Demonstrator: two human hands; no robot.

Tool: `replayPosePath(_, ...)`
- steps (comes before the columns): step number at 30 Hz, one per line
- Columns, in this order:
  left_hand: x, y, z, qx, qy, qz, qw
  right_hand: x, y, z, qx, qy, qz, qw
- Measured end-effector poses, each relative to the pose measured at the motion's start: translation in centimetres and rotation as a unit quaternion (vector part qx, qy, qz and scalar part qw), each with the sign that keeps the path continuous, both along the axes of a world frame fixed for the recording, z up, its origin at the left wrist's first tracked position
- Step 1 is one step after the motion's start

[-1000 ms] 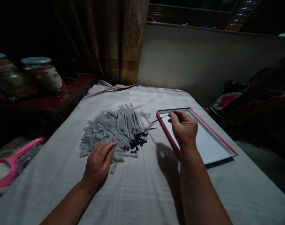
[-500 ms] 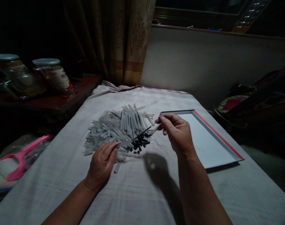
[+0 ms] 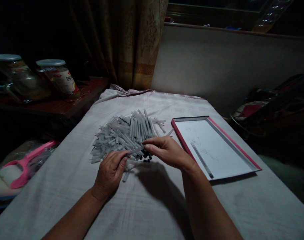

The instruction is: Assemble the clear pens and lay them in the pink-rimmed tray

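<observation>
A translucent grey pen barrel (image 3: pixel 136 150) spans the space between my two hands, above the near side of the heap. My left hand (image 3: pixel 109 173) is closed round its near end. The thumb and fingers of my right hand (image 3: pixel 168 151) pinch at its far end, where my fingertips hide the detail. Under them lies a large heap of similar pen barrels (image 3: pixel 114 133) on the cloth. Small black plugs (image 3: pixel 147 156) show partly from beneath my right fingers. One loose barrel (image 3: pixel 125 176) sticks out at the heap's near edge.
To the right, a shallow white tray with pink-red sides (image 3: pixel 179 135) holds one pen (image 3: pixel 201 159). Lidded jars (image 3: pixel 60 80) stand on a dark red side table (image 3: pixel 67 108) at the left. A pink-handled item (image 3: pixel 24 166) lies low on the left, beside the white tablecloth (image 3: pixel 67 186).
My right hand has moved left and down to the barrel's far end; the thin black refill seen between the hands no longer shows. The pen in the tray, hidden before, is visible.
</observation>
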State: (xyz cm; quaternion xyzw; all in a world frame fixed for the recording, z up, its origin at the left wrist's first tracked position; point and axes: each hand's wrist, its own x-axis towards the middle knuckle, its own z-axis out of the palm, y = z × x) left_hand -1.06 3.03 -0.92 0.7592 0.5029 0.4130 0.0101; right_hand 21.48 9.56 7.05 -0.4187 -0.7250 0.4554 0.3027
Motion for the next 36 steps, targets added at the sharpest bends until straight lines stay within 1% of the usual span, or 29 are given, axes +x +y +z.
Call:
replayPosePath(1,0.0,0.0,0.0,-0.001,-0.002,-0.002,1.0,0.2,0.2,-0.2,0.001,-0.028,-0.003,1.0)
replayPosePath(3,0.1,0.0,0.1,0.001,-0.004,-0.003,1.0,1.2,0.7,-0.8,0.017,-0.11,-0.048,0.993)
replayPosePath(5,0.2,0.0,0.2,0.005,-0.005,-0.001,1.0,2.4,1.4,-1.4,0.034,-0.212,-0.095,0.972)
replayPosePath(6,0.2,0.0,0.2,0.006,-0.005,0.0,1.0,2.9,1.7,-1.7,0.038,-0.253,-0.103,0.961)
replayPosePath(8,0.2,0.0,0.2,0.011,-0.005,-0.002,1.0,3.5,2.1,-2.2,0.037,-0.306,-0.091,0.947)
replayPosePath(11,0.3,0.0,0.2,0.024,-0.003,-0.012,1.0,3.1,2.0,-2.5,0.032,-0.351,-0.046,0.935)
replayPosePath(13,0.3,0.0,0.1,0.028,-0.003,-0.014,1.0,2.3,1.8,-2.5,0.032,-0.385,-0.034,0.922)
replayPosePath(18,0.4,0.0,0.2,0.017,0.0,-0.015,1.0,0.7,1.3,-2.8,0.055,-0.443,-0.027,0.895)
replayPosePath(23,0.5,0.0,0.3,0.018,0.006,-0.02,1.0,-0.1,1.1,-2.9,0.07,-0.465,-0.03,0.882)
replayPosePath(25,0.5,0.0,0.3,0.021,0.005,-0.023,0.999,0.0,1.1,-2.5,0.069,-0.45,-0.031,0.89)
replayPosePath(26,0.5,0.0,0.3,0.023,0.005,-0.025,0.999,0.3,1.1,-2.2,0.068,-0.432,-0.03,0.899)
replayPosePath(28,0.4,0.0,0.4,0.028,0.007,-0.028,0.999,0.9,1.1,-1.7,0.058,-0.367,-0.025,0.928)
replayPosePath(30,0.4,0.0,0.4,0.03,0.009,-0.031,0.999,1.5,1.2,-1.5,0.033,-0.254,-0.011,0.967)
replayPosePath(32,0.4,0.0,0.5,0.03,0.01,-0.035,0.999,1.9,1.3,-1.5,-0.007,-0.116,0.002,0.993)
replayPosePath(34,0.5,0.0,0.6,0.028,0.006,-0.039,0.999,1.9,1.3,-1.6,-0.04,0.002,0.006,0.999)
replayPosePath(36,0.5,-0.1,0.7,0.03,0.0,-0.041,0.999,1.8,1.2,-1.6,-0.064,0.079,0.005,0.995)
